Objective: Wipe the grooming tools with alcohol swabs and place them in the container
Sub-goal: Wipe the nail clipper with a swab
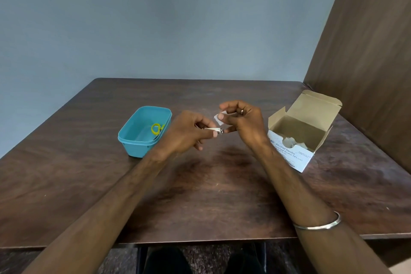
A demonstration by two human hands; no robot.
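Observation:
My left hand [189,132] pinches a small silver nail clipper [214,129] above the middle of the table, its tip pointing right. Just to its right, my right hand [241,121] pinches a small white alcohol swab [218,118] between thumb and fingers, slightly above the clipper's tip; one right fingertip sits close to that tip. To the left stands a blue plastic container [142,140] with yellow-handled scissors [157,128] lying inside it.
An open white box of alcohol swabs [295,153] stands at the right, flap raised, with swabs showing inside. The dark wooden table [211,196] meets a grey wall behind and a brown panel [367,51] on the right.

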